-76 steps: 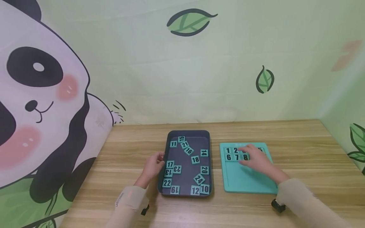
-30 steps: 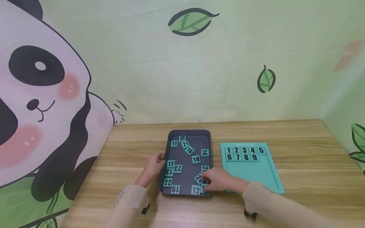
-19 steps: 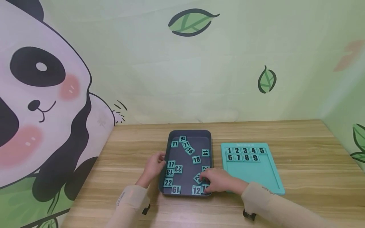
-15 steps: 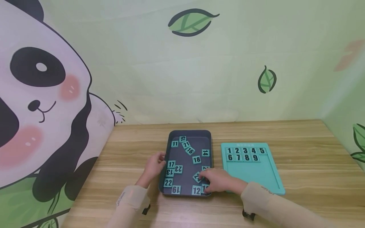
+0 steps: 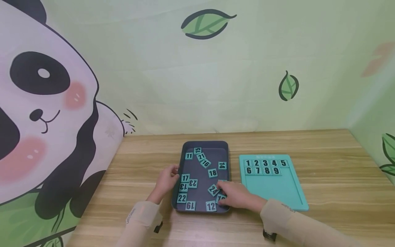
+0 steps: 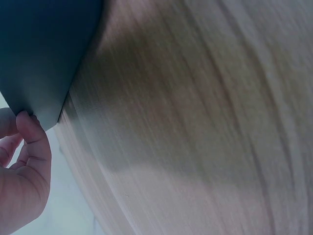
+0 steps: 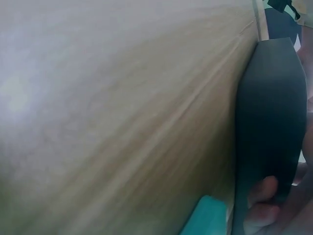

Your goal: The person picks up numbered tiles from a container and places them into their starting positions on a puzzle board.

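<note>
Work surface: light wood-grain table (image 5: 148, 161), grain running mostly side to side, far edge up against the back wall. Soft shine on the near side; the right wrist view catches a glare spot on the wood too. Back wall is a pale green printed sheet (image 5: 247, 106), faintly creased, with a large leaf (image 5: 205, 24) up top and a smaller leaf (image 5: 288, 86) to the right. Big cartoon panda (image 5: 55, 103) covers the left side, down along the table edge. Right wall meets the back at a corner, more leaves (image 5: 388, 154) printed on it, pale light streak near the corner.

On the table: dark tray (image 5: 199, 171) mid-table, loose number tiles lying at all angles inside. Turquoise board (image 5: 271, 188) just right of it, not touching, 1–5 in its far row, 6–9 in the next.

Left hand (image 5: 166, 180): fingers curled, pinching the tray's left edge. Right hand (image 5: 236, 195): reaches over the tray's right wall, thumb on tile 10 (image 5: 220, 198), which sits tilted in the near right corner area between 24 and 12. Can't tell if it's gripped. Another tile is partly hidden under that hand. Beige sleeves (image 5: 143, 214) on both arms.
</note>
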